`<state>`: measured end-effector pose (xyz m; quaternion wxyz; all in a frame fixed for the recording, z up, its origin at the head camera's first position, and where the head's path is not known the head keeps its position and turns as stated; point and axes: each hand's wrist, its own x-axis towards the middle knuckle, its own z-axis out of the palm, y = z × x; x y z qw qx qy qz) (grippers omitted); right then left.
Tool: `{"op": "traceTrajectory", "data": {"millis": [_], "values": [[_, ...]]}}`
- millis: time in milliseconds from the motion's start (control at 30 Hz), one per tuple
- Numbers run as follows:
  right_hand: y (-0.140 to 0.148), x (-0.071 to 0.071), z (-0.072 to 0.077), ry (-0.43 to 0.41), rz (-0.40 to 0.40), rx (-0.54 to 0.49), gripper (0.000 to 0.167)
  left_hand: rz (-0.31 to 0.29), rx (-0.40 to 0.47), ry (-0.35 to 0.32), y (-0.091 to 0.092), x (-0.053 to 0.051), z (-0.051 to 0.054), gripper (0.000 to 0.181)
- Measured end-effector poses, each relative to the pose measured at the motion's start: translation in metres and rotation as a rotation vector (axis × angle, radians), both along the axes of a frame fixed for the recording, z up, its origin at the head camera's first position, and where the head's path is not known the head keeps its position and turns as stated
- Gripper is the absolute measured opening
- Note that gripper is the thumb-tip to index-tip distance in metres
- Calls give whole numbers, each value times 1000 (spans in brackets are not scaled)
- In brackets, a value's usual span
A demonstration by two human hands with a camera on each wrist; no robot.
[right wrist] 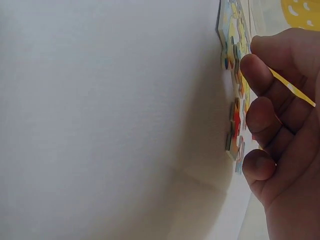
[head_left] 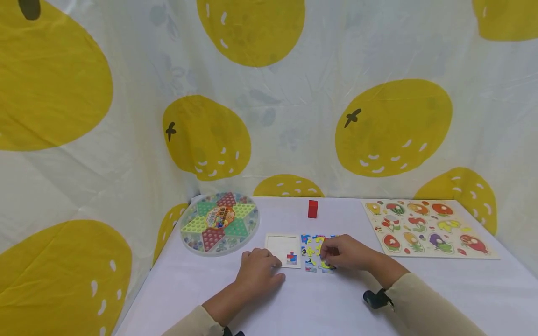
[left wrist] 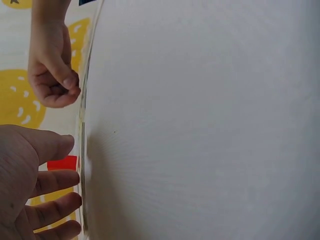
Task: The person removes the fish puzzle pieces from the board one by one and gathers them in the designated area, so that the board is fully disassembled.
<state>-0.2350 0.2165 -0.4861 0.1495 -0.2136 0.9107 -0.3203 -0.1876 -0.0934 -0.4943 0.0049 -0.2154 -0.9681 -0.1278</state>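
A small white puzzle tray [head_left: 277, 241] lies on the table with one puzzle piece [head_left: 292, 258] in its lower right corner. My left hand [head_left: 259, 270] rests at the tray's lower left edge, its fingers relaxed and holding nothing. Several loose puzzle pieces [head_left: 310, 252] are spread to the right of the tray, mostly yellow and blue. Over their right side is my right hand [head_left: 346, 254], fingers loosely bent and covering part of them. In the right wrist view, thumb and fingers hover beside the pieces [right wrist: 235, 120]; no piece shows between them.
A round Chinese checkers board [head_left: 220, 223] lies at the back left. A red block [head_left: 313, 209] stands at the back middle. On the right is a fruit peg puzzle board [head_left: 424, 228]. A curtain with yellow fruit [head_left: 395, 128] hangs behind the white table.
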Motion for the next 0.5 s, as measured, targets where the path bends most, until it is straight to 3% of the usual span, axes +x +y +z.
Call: {"op": "traceTrajectory", "data": {"millis": [500], "values": [[-34, -11, 8, 46, 93, 11, 18, -21, 17, 26, 1, 2, -1, 29]]}}
